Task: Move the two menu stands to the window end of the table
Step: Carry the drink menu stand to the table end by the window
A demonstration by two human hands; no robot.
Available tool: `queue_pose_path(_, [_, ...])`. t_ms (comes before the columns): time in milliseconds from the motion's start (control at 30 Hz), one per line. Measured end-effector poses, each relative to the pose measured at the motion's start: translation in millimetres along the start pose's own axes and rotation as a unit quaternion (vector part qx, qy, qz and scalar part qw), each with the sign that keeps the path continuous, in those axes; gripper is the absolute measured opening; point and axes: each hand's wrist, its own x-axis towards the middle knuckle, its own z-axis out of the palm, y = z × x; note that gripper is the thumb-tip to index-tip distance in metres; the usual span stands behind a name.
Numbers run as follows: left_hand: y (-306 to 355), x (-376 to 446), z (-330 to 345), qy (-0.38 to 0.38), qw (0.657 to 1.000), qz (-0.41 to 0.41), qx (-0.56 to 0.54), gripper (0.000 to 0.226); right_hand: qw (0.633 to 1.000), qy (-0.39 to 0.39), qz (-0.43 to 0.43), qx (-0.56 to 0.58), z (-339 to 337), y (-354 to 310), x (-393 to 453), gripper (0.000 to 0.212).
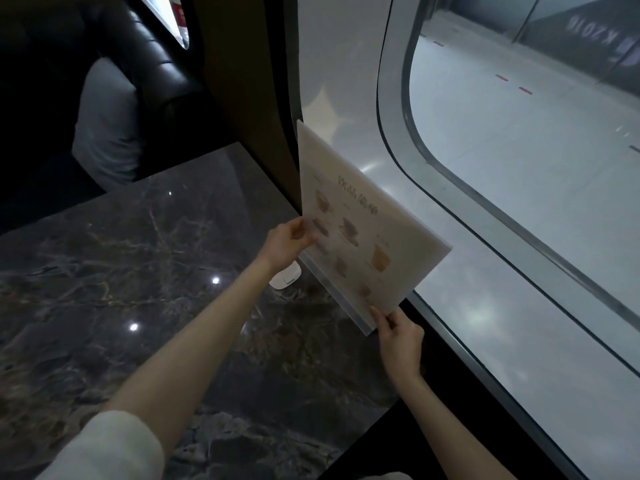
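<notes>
A clear acrylic menu stand (360,216) with pale drink pictures on it stands tilted at the window end of the dark marble table (145,278). My left hand (287,244) grips its left edge near the middle. My right hand (398,337) pinches its near bottom corner at the base strip. Both arms reach across the table toward the window. A second menu stand does not show as a separate sheet; I cannot tell whether one lies behind this one.
A small white device (285,276) lies on the table just under my left wrist. The large curved window (502,168) runs along the right. A black padded bench (149,64) with a grey cushion (107,126) faces me across the table.
</notes>
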Motion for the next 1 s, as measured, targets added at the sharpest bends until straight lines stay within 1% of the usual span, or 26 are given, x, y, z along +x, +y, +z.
queue_pose_path(133, [-1.1, 0.1, 3.7, -0.010, 1.000, -0.005, 0.008, 0.049, 1.000, -0.010, -0.011, -0.024, -1.7, -0.6, 0.9, 0.017])
queue_pose_path(333, [-0.6, 2.0, 3.8, -0.026, 0.998, -0.019, 0.053, 0.052, 0.993, -0.077, -0.017, -0.093, -6.5, 0.2, 4.5, 0.028])
queue_pose_path(467, [-1.5, -4.9, 6.3, -0.037, 0.995, -0.034, 0.085, 0.050, 0.987, -0.098, -0.006, -0.127, -7.3, 1.2, 1.4, 0.030])
queue_pose_path(600, [-12.9, -21.5, 7.5, -0.009, 0.991, -0.063, 0.118, 0.043, 0.984, -0.106, 0.044, -0.138, -6.6, 4.4, -12.3, 0.030])
queue_pose_path(700, [-25.8, -42.1, 2.2, 0.027, 0.988, -0.073, 0.131, 0.040, 0.980, -0.133, 0.069, -0.131, -4.2, 2.6, -23.2, 0.027])
queue_pose_path(800, [-37.2, -63.7, -6.9, 0.066, 0.977, -0.089, 0.184, 0.036, 0.978, -0.164, 0.039, -0.125, 4.7, -8.4, -30.0, 0.021])
queue_pose_path(867, [-43.7, -79.4, -15.5, 0.082, 0.963, -0.092, 0.238, 0.034, 0.973, -0.187, -0.011, -0.136, 15.0, -21.7, -32.1, 0.019])
queue_pose_path(1000, [-56.6, -116.1, -40.5, 0.133, 0.933, -0.058, 0.331, 0.031, 0.956, -0.225, -0.118, -0.144, 38.9, -61.4, -41.8, 0.016])
